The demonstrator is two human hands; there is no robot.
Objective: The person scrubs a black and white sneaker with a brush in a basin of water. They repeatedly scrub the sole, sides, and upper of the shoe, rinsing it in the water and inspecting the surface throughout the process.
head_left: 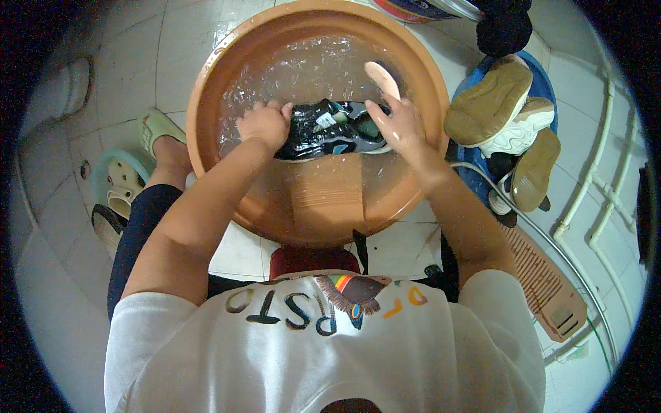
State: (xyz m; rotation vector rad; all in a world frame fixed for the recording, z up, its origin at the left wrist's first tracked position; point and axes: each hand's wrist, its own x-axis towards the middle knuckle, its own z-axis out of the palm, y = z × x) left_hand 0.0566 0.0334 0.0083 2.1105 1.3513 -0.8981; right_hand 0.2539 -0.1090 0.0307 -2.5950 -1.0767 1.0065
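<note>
A wet black shoe (330,129) with a pale sole edge lies sideways in cloudy water in a large orange basin (202,110). My left hand (265,127) is closed over its left end, fingers curled along the far side. At the other end, beside the shoe's opening, is my right hand (401,126). A pale oblong brush handle (383,78) sticks out from between its thumb and fingers, and the thumb lies against the shoe. The brush's bristles are hidden. Nearer me, a ribbed orange washboard (327,196) slopes down into the water.
Right of the basin, a blue tub (544,65) holds several shoes, among them a white shoe (520,131) and a tan-soled one (489,100). A tan slatted board (544,279) and a grey hose (544,237) lie nearby. Pale pipes (585,182) run along the right wall.
</note>
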